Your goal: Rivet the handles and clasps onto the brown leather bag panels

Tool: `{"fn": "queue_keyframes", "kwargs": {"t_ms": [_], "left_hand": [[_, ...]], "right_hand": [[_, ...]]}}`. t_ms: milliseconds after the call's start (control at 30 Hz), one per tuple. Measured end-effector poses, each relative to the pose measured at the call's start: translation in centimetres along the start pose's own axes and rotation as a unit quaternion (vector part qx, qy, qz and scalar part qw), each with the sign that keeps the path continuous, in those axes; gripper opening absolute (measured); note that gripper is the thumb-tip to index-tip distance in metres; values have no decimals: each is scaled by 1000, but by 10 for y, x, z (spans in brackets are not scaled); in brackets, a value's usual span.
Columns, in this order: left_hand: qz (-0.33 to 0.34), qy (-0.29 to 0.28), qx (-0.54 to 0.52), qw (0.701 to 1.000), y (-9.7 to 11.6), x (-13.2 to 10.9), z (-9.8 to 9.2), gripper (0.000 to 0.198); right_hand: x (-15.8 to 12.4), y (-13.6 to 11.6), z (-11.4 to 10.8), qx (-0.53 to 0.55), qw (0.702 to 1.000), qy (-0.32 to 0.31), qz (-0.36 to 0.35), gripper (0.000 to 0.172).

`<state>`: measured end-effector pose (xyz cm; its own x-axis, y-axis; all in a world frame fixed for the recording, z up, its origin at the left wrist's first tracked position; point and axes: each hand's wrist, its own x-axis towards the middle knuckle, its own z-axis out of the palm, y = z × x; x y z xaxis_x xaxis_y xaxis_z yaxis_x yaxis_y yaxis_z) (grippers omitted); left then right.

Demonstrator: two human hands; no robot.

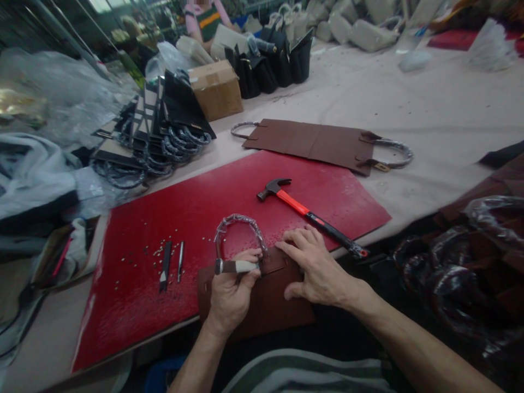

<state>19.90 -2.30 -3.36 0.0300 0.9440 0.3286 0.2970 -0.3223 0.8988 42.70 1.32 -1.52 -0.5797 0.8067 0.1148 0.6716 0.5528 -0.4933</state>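
Observation:
My left hand point(231, 289) is closed around a short tool with a pale handle point(237, 266), held level over a brown leather panel point(262, 300) at the near edge of the red mat point(184, 218). My right hand point(313, 262) lies flat on the panel's upper corner, fingers spread and pressing it down. A plastic-wrapped bag handle point(239, 226) arches up from the panel just beyond my left hand. A hammer with an orange and black handle point(311, 218) rests on the mat, just beyond my right hand.
Two small metal punches point(172, 265) and scattered rivets lie on the mat to the left. A flat brown bag piece with handles point(319, 142) lies beyond. A cardboard box point(216, 87), black bags point(278, 57) and stacked black panels point(164, 125) stand further back. A person sits at the far end.

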Motion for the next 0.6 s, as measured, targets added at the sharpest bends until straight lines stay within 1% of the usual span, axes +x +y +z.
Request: {"fn": "queue_keyframes", "kwargs": {"t_ms": [200,333,433,533,600], "left_hand": [[15,-6,7,1000,-4,-4,-1,13],[17,2,-3,1000,-4,-5,1,13],[15,13,-16,1000,2,-4,4,14],[12,29,-12,999,11,-2,7,15],[12,30,-2,999,15,-2,10,15]], "right_hand": [[-1,1,11,-14,999,32,-5,82],[1,0,15,-17,998,55,1,77],[2,-1,16,-15,998,61,7,75],[3,-1,16,-10,998,66,9,72],[3,-1,16,-10,997,70,10,70]]}}
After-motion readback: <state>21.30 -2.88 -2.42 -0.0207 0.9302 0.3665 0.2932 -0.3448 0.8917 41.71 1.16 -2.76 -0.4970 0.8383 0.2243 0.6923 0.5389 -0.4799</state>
